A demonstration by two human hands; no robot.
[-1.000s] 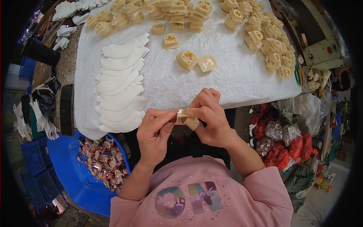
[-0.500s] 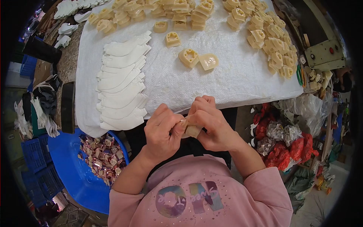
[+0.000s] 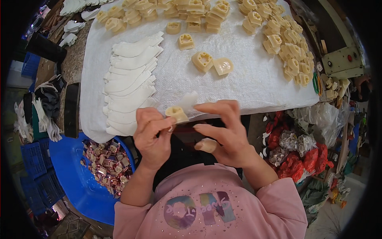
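Note:
My left hand [image 3: 152,137] pinches a small cream moulded piece [image 3: 177,114] between thumb and fingers, just off the table's near edge. A thin, translucent white strip [image 3: 188,101] sticks up behind that piece; whether it is attached I cannot tell. Beside it on the right, my right hand [image 3: 230,133] is open with its fingers spread, holding nothing. Its thumb tip looks covered by a beige finger cot [image 3: 206,145]. Farther off on the white cloth [image 3: 238,89] lie two cream pieces, one showing its hollow side [image 3: 203,61] and one its smooth face [image 3: 223,66].
Overlapping white curved sheets [image 3: 129,89] lie at the cloth's left. Cream pieces are heaped at the back and right [image 3: 292,51]. A blue tub [image 3: 75,175] with shiny wrapped bits stands low at left. Red plastic bags [image 3: 292,164] lie at lower right.
My hands have moved apart. The left has lifted the cream piece up and left into view; the right has let go and opened. The view has shifted slightly.

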